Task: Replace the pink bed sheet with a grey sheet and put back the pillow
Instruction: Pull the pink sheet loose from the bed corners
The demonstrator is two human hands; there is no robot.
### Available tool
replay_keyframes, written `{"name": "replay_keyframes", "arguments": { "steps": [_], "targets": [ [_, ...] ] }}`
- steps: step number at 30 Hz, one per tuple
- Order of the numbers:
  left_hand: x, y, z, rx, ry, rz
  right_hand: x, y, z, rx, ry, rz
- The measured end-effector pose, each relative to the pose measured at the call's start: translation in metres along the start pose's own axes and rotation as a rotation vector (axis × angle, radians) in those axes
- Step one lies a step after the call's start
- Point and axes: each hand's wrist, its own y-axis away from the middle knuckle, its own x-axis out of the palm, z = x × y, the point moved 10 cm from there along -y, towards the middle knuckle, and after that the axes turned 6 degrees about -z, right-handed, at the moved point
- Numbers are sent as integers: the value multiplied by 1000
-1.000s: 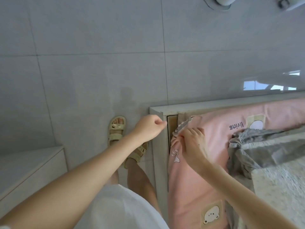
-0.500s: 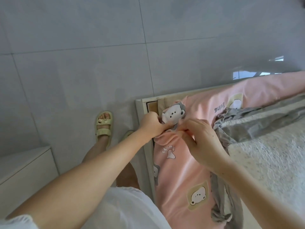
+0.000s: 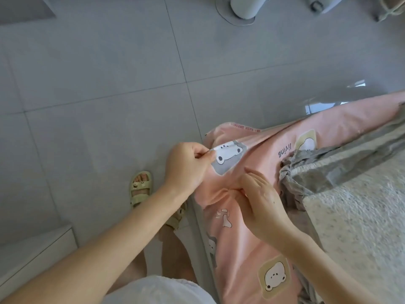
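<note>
- Step in hand, as judged: stripping the pink sheet [image 3: 247,244] at the bed corner. It drapes over the frame [image 3: 202,229] with its corner lifted.
- Left hand [image 3: 186,167]: thumb and fingers pinch the sheet corner at the bear print.
- Right hand [image 3: 263,200]: fingers curled, gripping a gathered fold just beside it.
- Grey sheet [image 3: 324,172]: bunched at the mattress [image 3: 361,227] corner, touching the pink sheet. The pillow is not in view.
- Next move: draw the corner up and toward you, clear of the frame edge. Do not drag the grey sheet along.
- Room: open floor [image 3: 109,84] on your left, with a white ledge [image 3: 32,249] low on that side.
</note>
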Motion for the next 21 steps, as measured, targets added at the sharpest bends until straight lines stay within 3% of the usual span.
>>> {"name": "replay_keyframes", "arguments": {
  "steps": [4, 7, 13, 15, 18, 21],
  "targets": [
    [5, 23, -105, 261, -62, 41, -65, 5, -3, 208, -108, -200],
    [22, 58, -156, 442, -198, 169, -105, -3, 4, 151, -35, -255],
    [39, 111, -207, 613, -242, 248, -179, 11, 5, 88, 102, -436],
    [55, 113, -204, 581, -243, 342, -183, 10, 9, -15, 145, -412],
    [65, 98, -179, 345, -140, 506, -192, 14, -2, 7, 73, -456],
    [56, 57, -144, 229, -253, 376, -201, 24, -12, 78, -3, -490]
  ]
}}
